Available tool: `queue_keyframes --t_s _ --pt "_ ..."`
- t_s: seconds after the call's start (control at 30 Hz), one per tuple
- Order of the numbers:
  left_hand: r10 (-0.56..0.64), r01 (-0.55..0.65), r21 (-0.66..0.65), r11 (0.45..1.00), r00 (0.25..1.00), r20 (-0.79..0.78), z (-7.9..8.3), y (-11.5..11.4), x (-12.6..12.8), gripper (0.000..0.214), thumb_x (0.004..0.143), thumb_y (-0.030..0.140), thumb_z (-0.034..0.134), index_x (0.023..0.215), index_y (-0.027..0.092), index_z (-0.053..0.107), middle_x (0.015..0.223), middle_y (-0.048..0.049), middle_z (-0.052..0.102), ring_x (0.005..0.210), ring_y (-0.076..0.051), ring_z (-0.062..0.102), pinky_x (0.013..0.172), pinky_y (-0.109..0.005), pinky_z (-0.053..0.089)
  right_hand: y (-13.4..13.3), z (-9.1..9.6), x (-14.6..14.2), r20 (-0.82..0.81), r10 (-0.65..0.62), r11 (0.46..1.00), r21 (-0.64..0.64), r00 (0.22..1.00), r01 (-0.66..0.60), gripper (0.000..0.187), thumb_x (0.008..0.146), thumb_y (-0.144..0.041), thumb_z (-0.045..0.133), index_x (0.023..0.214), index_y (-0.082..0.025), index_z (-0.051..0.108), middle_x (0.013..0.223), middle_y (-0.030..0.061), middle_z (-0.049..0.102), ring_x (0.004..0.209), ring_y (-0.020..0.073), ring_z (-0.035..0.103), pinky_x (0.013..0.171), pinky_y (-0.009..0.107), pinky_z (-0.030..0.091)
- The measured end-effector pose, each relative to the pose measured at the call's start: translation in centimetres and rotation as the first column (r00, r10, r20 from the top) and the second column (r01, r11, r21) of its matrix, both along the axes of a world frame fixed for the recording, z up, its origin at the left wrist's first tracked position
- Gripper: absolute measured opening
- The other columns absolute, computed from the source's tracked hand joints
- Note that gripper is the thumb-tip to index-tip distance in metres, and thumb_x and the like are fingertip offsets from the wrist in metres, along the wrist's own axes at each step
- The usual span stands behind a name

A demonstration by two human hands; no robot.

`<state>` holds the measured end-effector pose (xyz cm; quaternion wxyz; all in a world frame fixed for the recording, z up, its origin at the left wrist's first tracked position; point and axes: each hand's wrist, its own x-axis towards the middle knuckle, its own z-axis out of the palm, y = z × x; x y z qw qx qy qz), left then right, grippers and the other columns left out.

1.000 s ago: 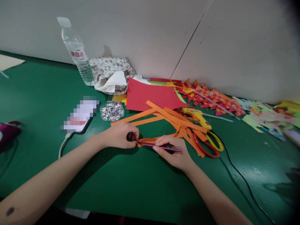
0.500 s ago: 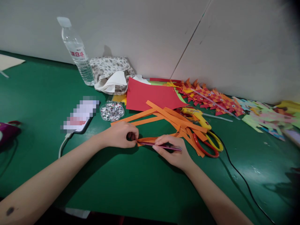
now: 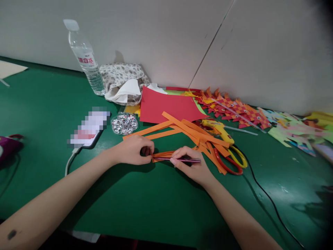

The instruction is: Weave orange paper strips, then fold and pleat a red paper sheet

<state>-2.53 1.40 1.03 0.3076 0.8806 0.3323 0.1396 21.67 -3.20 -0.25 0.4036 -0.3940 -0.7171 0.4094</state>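
Observation:
My left hand (image 3: 135, 150) rests on the green table with thumb and forefinger pinched on the left end of a folded or looped orange paper strip (image 3: 163, 154). My right hand (image 3: 192, 165) holds a slim purple pen-like tool (image 3: 186, 160) between thumb and fingers. The tool lies nearly level along the strip, and its thin tip reaches the left fingertips. Exactly how tip and paper meet there is hidden by the fingers. Behind both hands lies a loose pile of orange paper strips (image 3: 192, 133).
Scissors with red and yellow handles (image 3: 238, 156) and a yellow glue gun (image 3: 221, 131) with a black cord lie right. Behind are red paper (image 3: 169, 106) and woven paper fish (image 3: 234, 106). Left stand a bottle (image 3: 87, 62), phone (image 3: 91, 130) and box of googly eyes (image 3: 125, 123).
The tool's rear end has dipped toward level, rising slightly in the picture as my right hand shifts a little. My left hand keeps its pinch in the same place.

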Motion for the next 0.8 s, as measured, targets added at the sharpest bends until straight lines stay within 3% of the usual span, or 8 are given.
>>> queue_keyframes --t_s 0.8 --pt "-0.011 0.011 0.012 1.0 1.0 0.0 -0.17 0.19 -0.02 0.011 0.075 0.016 0.055 0.075 0.016 0.066 0.07 0.0016 0.064 0.06 -0.009 0.056 0.056 -0.019 0.039 0.27 -0.09 0.16 0.006 -0.029 0.982 -0.186 1.0 0.03 0.014 0.081 -0.031 0.069 0.074 -0.021 0.062 0.074 0.002 0.067 0.063 0.0142 0.061 0.062 0.029 0.048"
